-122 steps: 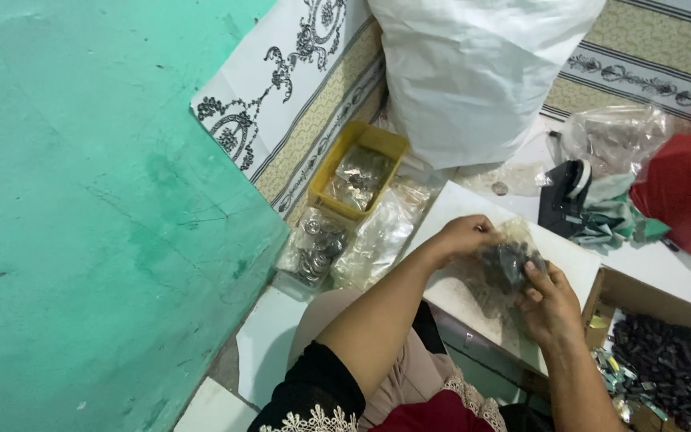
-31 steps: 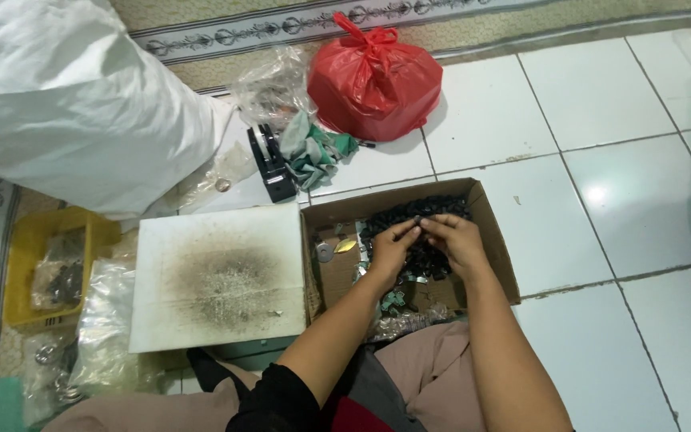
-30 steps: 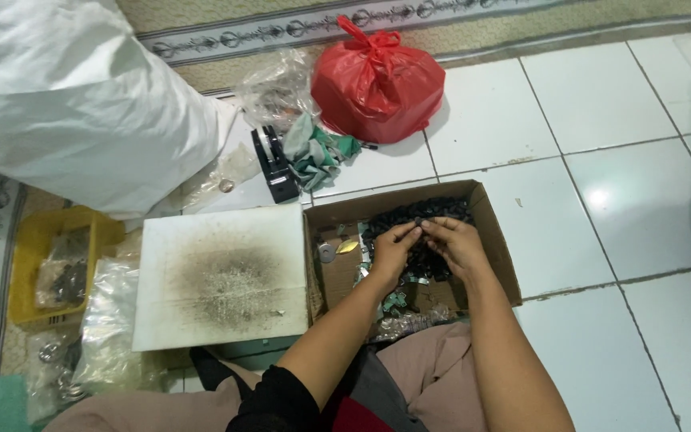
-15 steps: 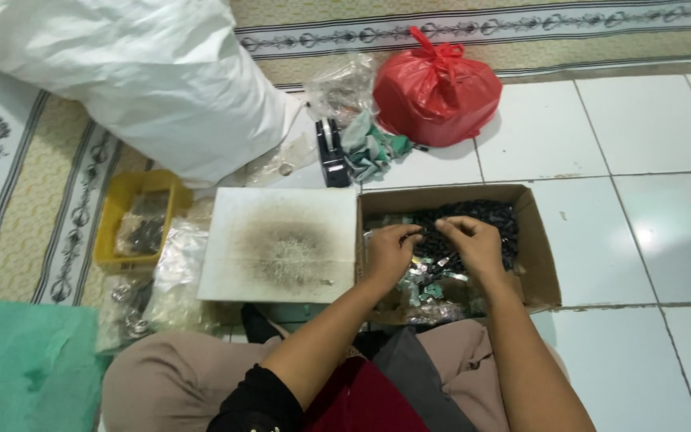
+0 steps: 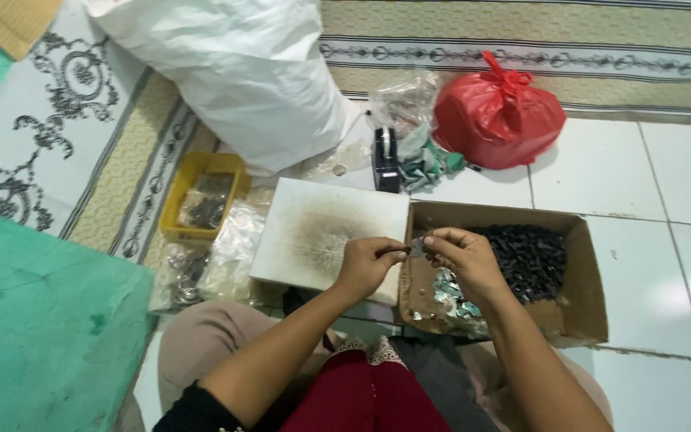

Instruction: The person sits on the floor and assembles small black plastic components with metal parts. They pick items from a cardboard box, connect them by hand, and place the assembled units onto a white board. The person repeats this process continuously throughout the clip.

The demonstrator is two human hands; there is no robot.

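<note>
Left hand [image 5: 371, 262] and right hand [image 5: 459, 258] pinch one small dark piece [image 5: 416, 246] together above the cardboard box [image 5: 581, 308]'s left edge; many dark pieces [image 5: 529, 260] remain inside.

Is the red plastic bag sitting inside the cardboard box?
No, the red bag sits knotted on the floor beyond the cardboard box, apart from it.

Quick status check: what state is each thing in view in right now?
Cardboard box: open, holding small dark pieces.
Red plastic bag: tied shut.
White sack: full, lying on the floor.
Yellow tray: open, clear packets inside.
White board: flat, smudged dark.
Left hand, right hand: pinching one small piece.
</note>
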